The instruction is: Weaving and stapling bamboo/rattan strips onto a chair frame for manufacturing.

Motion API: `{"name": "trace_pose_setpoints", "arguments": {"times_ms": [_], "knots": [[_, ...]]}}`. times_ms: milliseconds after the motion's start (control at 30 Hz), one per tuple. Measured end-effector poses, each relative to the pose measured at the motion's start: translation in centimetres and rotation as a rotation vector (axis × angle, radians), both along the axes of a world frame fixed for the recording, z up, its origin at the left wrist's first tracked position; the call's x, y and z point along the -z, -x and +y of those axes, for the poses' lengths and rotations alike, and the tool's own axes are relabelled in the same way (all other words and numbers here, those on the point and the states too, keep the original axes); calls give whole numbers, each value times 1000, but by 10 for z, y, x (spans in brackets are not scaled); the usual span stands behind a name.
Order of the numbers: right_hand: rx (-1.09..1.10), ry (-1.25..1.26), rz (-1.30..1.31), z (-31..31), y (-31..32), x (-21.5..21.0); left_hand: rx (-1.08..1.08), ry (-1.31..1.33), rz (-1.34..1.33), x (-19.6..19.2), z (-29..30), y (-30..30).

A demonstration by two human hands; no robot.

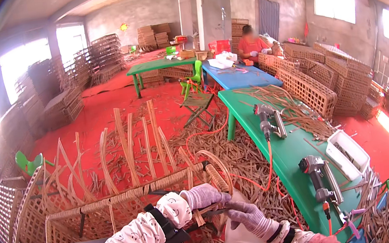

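Observation:
A long woven basket frame (130, 196) lies across my lap, its rim wrapped in cord and several tall thin strips standing up from its far side. Over its right end, my left hand (204, 196), in a striped knit glove, is closed on a flat brown wood strip (199, 218). Close beside it, my right hand (251, 217), gloved the same way, has its fingers bent together at the strip's right end. The fingertips nearly meet there, so the gripped part is mostly hidden. A cord-wrapped corner and a bent strip loop (222, 170) rise just beyond both hands.
To my right stands a green table (252, 108) with two air staplers (270, 121), a white plastic bin (347, 154) and loose strips. An orange hose (267, 181) hangs off it. Strip scraps cover the red floor. A person (251, 46) works beyond a blue table (238, 75).

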State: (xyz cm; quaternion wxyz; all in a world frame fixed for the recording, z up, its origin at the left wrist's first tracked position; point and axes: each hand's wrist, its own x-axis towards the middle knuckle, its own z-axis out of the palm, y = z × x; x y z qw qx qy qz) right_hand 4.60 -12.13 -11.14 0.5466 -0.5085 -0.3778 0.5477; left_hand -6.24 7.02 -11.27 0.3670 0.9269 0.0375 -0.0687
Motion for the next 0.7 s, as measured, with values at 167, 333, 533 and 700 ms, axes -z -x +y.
{"name": "trace_pose_setpoints", "arguments": {"times_ms": [167, 333, 533, 700], "knots": [[-40, 49, 60, 17, 5, -4, 107, 9, -153, -24, -3, -7], [66, 133, -127, 27, 14, 5, -238, -53, -24, -47, -23, 11], [35, -57, -497, -4, 10, 2, -400, -199, -35, -65, -45, 25], [-57, -594, -1154, -26, 5, -22, -334, -318, -313, -40, -32, 31]]}}
